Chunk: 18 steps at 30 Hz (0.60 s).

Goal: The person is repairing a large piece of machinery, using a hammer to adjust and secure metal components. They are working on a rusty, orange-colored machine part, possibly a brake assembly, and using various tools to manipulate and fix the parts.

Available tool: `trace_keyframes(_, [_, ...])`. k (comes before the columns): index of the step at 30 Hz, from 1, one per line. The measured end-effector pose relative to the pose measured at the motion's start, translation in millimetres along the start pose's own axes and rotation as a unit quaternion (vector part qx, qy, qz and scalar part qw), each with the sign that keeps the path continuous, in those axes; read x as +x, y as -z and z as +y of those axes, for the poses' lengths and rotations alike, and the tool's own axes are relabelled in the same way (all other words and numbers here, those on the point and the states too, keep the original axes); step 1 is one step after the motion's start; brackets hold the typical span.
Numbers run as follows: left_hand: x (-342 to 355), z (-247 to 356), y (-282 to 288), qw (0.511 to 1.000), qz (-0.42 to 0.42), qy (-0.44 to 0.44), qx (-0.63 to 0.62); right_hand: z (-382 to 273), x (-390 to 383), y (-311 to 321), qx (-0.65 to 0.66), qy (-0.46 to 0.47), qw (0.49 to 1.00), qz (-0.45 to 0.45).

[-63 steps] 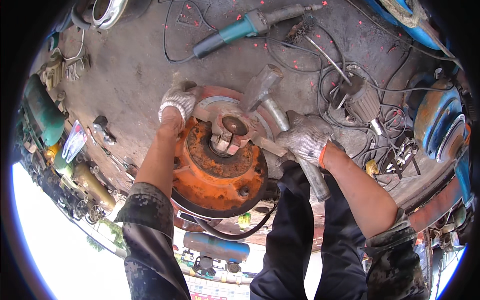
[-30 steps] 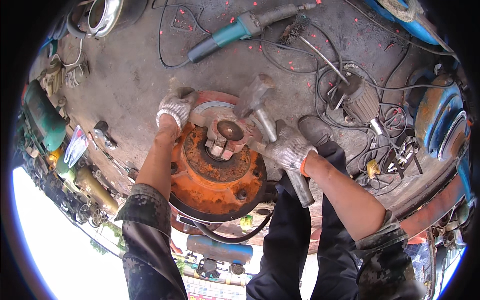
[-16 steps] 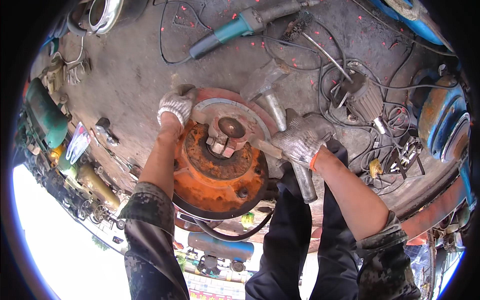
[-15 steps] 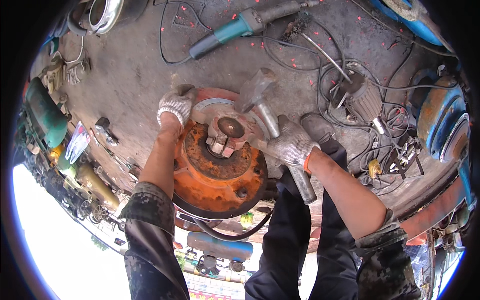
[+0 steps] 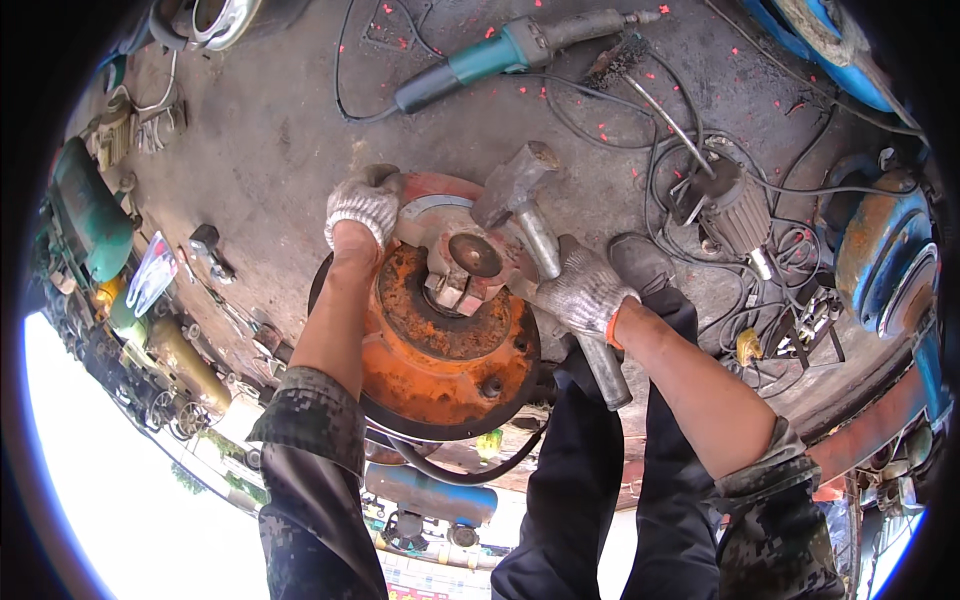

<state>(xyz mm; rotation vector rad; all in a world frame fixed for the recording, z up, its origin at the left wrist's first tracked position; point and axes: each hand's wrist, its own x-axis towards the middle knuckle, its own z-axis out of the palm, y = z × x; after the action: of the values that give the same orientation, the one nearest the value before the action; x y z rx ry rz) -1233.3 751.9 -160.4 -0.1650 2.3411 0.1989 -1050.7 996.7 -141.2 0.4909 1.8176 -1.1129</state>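
A rusty orange round housing (image 5: 440, 355) with a central shaft stub (image 5: 475, 256) stands on the concrete floor between my legs. My left hand (image 5: 362, 205), in a grey knit glove, grips the housing's far upper rim. In my gloved right hand (image 5: 583, 292) is the metal handle of a heavy hammer (image 5: 520, 195). The hammer's head hangs just above and to the right of the shaft stub.
A teal angle grinder (image 5: 490, 55) with its black cable lies on the floor ahead. To the right sit a small electric motor (image 5: 735, 205), tangled wires and a blue-orange motor body (image 5: 885, 260). A green motor (image 5: 90, 215) and small tools line the left.
The hammer has swung up and down near the shaft stub, its head now raised slightly up and right. My left hand stays on the housing rim.
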Motion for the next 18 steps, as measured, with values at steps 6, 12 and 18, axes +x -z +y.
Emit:
trace_keyframes(6, [2.8, -8.6, 2.4, 1.0, 0.019, 0.009, -0.012, -10.3, -4.0, 36.1, -0.013, 0.02, 0.998, -0.06])
trace_keyframes(12, [-6.7, -7.8, -0.1, 0.998, 0.038, 0.022, -0.046, -24.6, -13.0, 29.2, -0.023, 0.014, 0.999, -0.032])
trace_keyframes(18, [-9.1, -7.1, -2.7, 0.998, 0.067, 0.002, -0.02, -2.8, -7.1, 20.6, 0.179, -0.088, 0.974, -0.104])
